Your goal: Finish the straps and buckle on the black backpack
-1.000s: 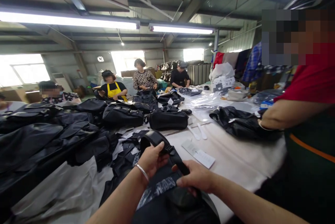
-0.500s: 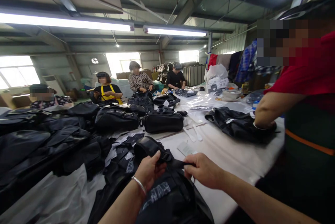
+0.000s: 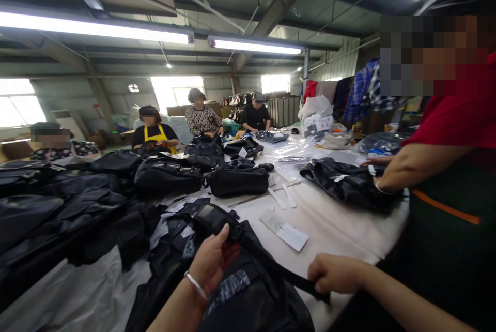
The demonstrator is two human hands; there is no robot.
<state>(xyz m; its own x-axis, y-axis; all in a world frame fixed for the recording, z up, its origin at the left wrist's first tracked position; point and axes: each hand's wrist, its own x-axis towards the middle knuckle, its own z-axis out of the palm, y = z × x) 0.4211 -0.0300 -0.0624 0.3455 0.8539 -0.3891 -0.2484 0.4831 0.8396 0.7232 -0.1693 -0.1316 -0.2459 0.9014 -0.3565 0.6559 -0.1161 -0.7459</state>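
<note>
A black bag [image 3: 267, 296] lies in front of me, with crinkled clear plastic [image 3: 228, 290] on its face. My left hand [image 3: 215, 257] is closed around the bag's strap near a black buckle [image 3: 235, 231], thumb on top. From that buckle the black strap [image 3: 277, 267] runs taut down to the right. My right hand [image 3: 335, 274] grips the strap close to its end, fingers curled over it. Beyond the strap, a paper hang tag [image 3: 284, 229] rests on the pale table [image 3: 329, 228].
Black bags [image 3: 166, 177] are heaped along the left and middle. White sheeting [image 3: 81, 290] covers the lower left. Two white plastic strips [image 3: 289, 196] lie mid-table. At right, a co-worker in red [image 3: 461, 120] handles a black bag [image 3: 341, 182]. Several people sit across the table.
My right hand has pulled away to the right and down, drawing out a longer length of strap. My left hand stays near the buckle. More of the hang tag now shows.
</note>
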